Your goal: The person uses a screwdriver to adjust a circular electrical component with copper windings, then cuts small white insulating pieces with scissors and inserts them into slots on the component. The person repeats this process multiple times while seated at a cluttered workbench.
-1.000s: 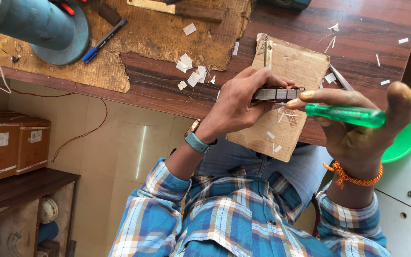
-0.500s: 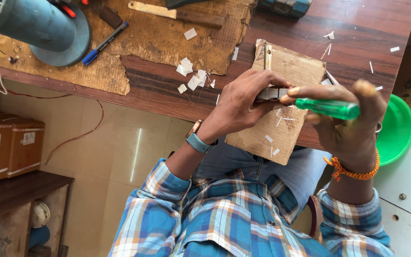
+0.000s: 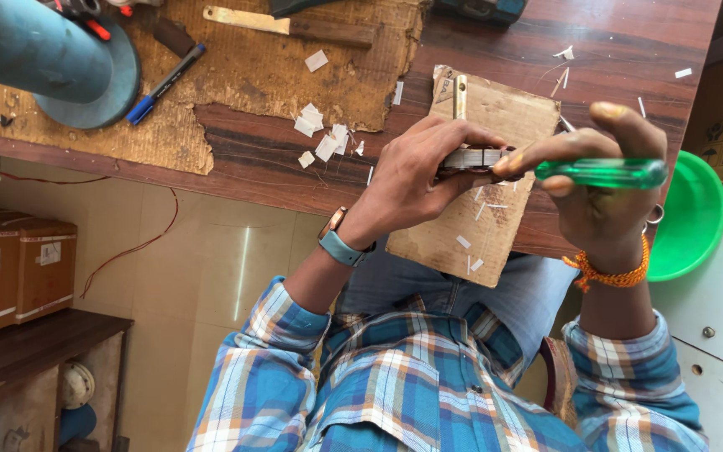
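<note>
My left hand (image 3: 416,180), with a watch on the wrist, grips a small grey layered metal block (image 3: 472,157) over a brown cardboard piece (image 3: 495,109) that lies on the edge of the wooden table (image 3: 612,33). My right hand (image 3: 604,218), with an orange thread on the wrist, holds a green-handled screwdriver (image 3: 600,173) sideways. Its tip end meets the right side of the block, and the shaft is hidden by my fingers. A brass-coloured bar (image 3: 459,96) lies on the cardboard just beyond my left hand.
A green bowl (image 3: 686,222) sits at the table's right end. On a torn fibre mat (image 3: 244,67) lie a blue marker (image 3: 165,84), a flat wooden-handled blade (image 3: 294,25) and white paper scraps (image 3: 324,138). A blue cylindrical machine (image 3: 52,63) stands far left. Cardboard boxes (image 3: 14,259) rest on a low shelf.
My right hand has raised the screwdriver a little, level with the block, and my forefinger now lifts off the handle. My left hand keeps its grip on the block.
</note>
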The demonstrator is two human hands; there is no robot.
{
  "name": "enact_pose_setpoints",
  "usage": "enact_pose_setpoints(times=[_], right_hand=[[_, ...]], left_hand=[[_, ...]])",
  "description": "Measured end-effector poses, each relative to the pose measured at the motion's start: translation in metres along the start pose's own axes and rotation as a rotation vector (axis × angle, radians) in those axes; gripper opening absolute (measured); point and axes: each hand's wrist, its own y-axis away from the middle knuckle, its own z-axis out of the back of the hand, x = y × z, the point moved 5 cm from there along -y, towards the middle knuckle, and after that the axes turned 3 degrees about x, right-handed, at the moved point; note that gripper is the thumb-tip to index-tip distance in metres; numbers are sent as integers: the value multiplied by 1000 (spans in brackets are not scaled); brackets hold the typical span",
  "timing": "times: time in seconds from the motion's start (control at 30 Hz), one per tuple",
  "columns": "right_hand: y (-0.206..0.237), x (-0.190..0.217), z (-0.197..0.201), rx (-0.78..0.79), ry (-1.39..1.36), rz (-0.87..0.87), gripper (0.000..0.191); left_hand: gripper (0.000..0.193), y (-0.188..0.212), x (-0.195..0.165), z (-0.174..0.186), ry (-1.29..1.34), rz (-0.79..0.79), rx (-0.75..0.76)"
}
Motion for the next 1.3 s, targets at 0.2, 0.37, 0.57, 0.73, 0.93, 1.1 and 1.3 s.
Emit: enact_pose_setpoints(times=[0.2,0.37,0.57,0.73,0.93,1.1,1.3], right_hand=[[2,1,0,92,133,64,42],[26,-15,-8,-62,-234,61,41],[19,-28,41,-297,-236,-127,55],[-1,-80,48,-41,-130,-750,55],[18,-102,63,-202,123,-524,28],[46,-78,64,99,613,-274,14],[53,-80,64,174,725,-340,18]], left_hand=[[39,0,2,0,11,2,43],[37,-4,4,-1,86,2,55],[39,-6,3,8,86,-35,34],[40,6,-3,3,88,-56,41],[35,9,3,7,261,64,19],[39,11,1,7,245,65,28],[41,11,3,4,225,57,11]])
